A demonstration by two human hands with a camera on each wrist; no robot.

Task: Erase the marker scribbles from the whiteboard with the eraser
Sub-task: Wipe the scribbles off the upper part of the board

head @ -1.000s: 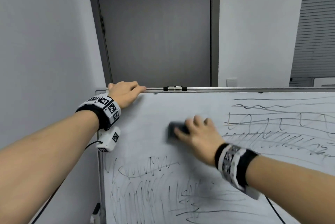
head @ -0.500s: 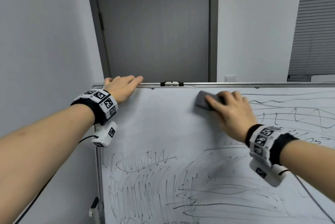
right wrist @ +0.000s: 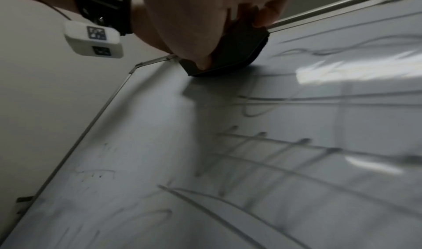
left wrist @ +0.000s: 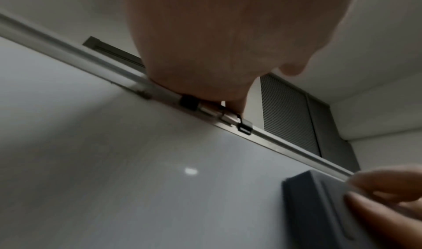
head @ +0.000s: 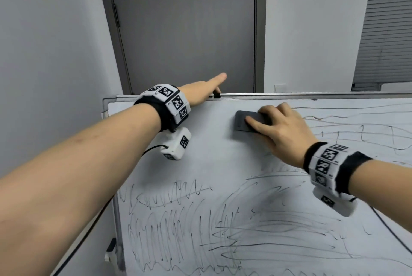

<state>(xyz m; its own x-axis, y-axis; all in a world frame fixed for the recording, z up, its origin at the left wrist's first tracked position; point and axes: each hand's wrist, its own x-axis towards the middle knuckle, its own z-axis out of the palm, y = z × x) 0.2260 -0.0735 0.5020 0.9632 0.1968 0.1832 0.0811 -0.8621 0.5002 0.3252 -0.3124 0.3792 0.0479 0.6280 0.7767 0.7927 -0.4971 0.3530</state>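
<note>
A grey door (head: pixel 185 28) fills the upper centre of the head view, pale walls either side and a slatted shutter (head: pixel 388 25) at the upper right; below them the whiteboard (head: pixel 211 159) spreads across the lower half of the frame. The right hand (head: pixel 283 130) presses a dark eraser (head: pixel 243 122) flat against the board just under its top rail, fingers extended over the eraser's back. The patch to the eraser's left and just below is wiped, while black scribbles (head: pixel 200 226) crowd the bottom of the frame and wavy lines run off right. The left hand (head: pixel 200 92) rests on the top rail at centre, fingers straight and pointing forward. From the left wrist view, the palm (left wrist: pixel 217 45) sits on the aluminium rail (left wrist: pixel 285 150) beside small black clips, with the eraser (left wrist: pixel 319 207) at the lower right under blurred fingertips (left wrist: pixel 376 180). In the right wrist view, the thumb and fingers (right wrist: pixel 269 13) grip the eraser (right wrist: pixel 235 54) by its edges, its pad touching the board near the upper centre, marker lines (right wrist: pixel 274 144) smeared across the lower right. The wiping stroke looks under way with much ink left; the next pass probably calls for firm, even pressure, sweeping right or down into the remaining marks.
</note>
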